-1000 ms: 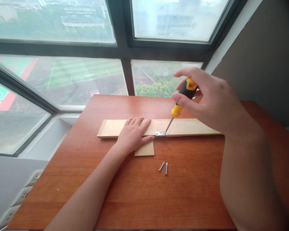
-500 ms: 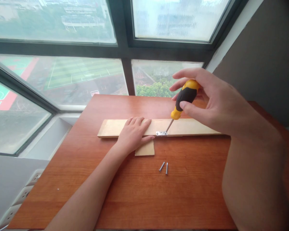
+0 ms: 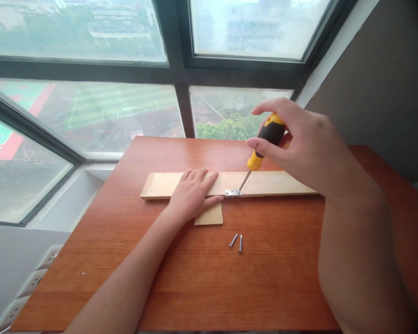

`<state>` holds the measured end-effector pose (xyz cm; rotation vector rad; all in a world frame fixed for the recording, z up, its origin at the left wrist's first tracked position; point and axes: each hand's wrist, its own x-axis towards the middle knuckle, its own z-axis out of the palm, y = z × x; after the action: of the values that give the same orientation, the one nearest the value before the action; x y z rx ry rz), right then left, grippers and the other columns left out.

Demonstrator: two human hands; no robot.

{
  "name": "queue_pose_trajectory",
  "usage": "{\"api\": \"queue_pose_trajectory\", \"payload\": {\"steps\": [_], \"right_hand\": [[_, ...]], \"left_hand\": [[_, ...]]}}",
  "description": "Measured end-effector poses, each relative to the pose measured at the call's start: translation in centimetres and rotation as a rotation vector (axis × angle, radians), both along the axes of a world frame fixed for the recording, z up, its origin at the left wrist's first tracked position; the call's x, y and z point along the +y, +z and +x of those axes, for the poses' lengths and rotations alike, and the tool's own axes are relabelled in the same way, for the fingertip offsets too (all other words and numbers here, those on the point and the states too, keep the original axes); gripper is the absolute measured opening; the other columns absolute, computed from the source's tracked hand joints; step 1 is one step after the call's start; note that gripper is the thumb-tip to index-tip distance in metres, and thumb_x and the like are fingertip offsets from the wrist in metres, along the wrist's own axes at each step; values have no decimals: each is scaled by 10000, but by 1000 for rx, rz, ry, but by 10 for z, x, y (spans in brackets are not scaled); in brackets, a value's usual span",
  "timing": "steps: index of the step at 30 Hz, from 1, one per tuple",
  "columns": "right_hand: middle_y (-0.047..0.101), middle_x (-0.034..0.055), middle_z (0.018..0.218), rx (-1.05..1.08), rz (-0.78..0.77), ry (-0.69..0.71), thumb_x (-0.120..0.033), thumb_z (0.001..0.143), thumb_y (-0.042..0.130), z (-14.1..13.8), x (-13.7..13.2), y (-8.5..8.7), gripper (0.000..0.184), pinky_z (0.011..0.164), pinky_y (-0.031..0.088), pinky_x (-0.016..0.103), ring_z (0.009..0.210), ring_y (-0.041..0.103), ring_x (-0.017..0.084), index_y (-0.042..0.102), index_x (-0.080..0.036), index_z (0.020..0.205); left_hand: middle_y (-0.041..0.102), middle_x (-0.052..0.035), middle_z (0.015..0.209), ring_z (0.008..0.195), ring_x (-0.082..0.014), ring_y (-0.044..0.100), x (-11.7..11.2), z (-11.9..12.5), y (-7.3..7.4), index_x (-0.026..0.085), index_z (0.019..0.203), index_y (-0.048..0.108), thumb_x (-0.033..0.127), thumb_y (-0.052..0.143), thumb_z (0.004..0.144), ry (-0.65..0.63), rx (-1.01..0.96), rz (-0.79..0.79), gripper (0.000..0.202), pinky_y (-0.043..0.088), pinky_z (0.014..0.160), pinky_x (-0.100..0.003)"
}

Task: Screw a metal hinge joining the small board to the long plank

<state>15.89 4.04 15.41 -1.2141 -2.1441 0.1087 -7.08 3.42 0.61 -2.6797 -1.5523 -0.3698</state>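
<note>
1. Reddish-brown wooden tabletop (image 3: 230, 287), bordered by dark-framed windows (image 3: 181, 72).
2. Yellow-and-black screwdriver (image 3: 271, 132), clasped by right grip (image 3: 306, 139), tip set at small silver metal plate (image 3: 231, 193).
3. Long pale wooden board (image 3: 264, 182) under plate, pressed by flattened left grip (image 3: 191, 192).

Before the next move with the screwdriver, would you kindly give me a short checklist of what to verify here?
1. Grip: ok. The right hand holds the screwdriver by its handle.
2. Tip placement: ok. It appears to meet the right end of the metal plate.
3. Board steadied: ok. The left hand lies spread on the board, left of the plate.
4. Screwdriver upright: not ok. It looks tilted, its handle leaning right.
5. Screw seated under the tip: cannot tell. Too small to see.
6. Loose screws within view: ok. Two screws lie on the table, on the near side of the board.
</note>
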Motion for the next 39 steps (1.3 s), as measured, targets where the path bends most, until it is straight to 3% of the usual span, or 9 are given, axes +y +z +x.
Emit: {"api": "queue_pose_trajectory", "payload": {"steps": [5,11,16,21,25,27,32,36,39], "right_hand": [[635,29,1200,64,-157,145,-262,831,557,0,-2,-1,556,778,547,359,929,648,212,442,-304,1373],[679,28,989,-21,1,-25,-344,811,619,1,1,-2,455,793,531,403,841,652,231,570,-266,1257],[652,39,1168,-8,-78,68,-255,843,560,0,-2,3,542,805,527,356,901,649,212,474,-273,1379],[699,37,959,-46,44,-92,-387,793,668,0,-1,2,442,790,517,422,808,659,248,624,-252,1212],[660,41,1150,71,-100,74,-320,830,610,-1,1,1,512,798,537,377,931,647,230,523,-279,1333],[662,24,1111,84,-121,130,-278,828,602,-1,1,0,525,784,542,356,910,643,210,510,-293,1344],[663,44,1019,-4,-11,-25,-344,812,624,-2,2,-1,452,856,504,424,912,618,238,571,-250,1251],[615,30,1201,51,-191,143,-243,823,566,2,-1,0,580,865,513,362,983,618,205,419,-295,1382],[655,10,1088,20,-125,96,-271,820,594,1,-1,-1,508,851,517,380,930,642,217,491,-305,1316]], "left_hand": [[534,-134,1272,1159,-299,482,0,0,0,219,1347,463,609,518,859,-3,2,-1,627,343,1028,-436],[535,-134,1267,1163,-298,478,0,0,-1,209,1351,459,608,509,864,-8,9,-3,631,340,1030,-434],[534,-139,1266,1151,-301,481,0,0,-1,203,1349,468,644,464,868,-3,23,1,653,346,1023,-434],[540,-139,1256,1147,-301,484,0,0,0,206,1350,470,647,457,869,1,21,6,653,349,1019,-428],[540,-131,1253,1146,-296,487,0,0,0,217,1345,471,654,453,867,4,18,7,648,348,1021,-424],[538,-130,1256,1142,-296,489,0,0,0,220,1344,471,655,451,868,6,21,11,646,349,1019,-425],[539,-131,1254,1148,-297,481,0,0,-1,214,1344,470,652,456,868,2,20,6,647,350,1014,-427],[539,-134,1260,1150,-298,478,0,-1,0,213,1344,472,651,452,870,-3,19,4,645,350,1014,-430],[537,-130,1263,1153,-297,478,0,0,0,215,1349,466,643,465,869,-2,23,4,644,347,1018,-429]]}}
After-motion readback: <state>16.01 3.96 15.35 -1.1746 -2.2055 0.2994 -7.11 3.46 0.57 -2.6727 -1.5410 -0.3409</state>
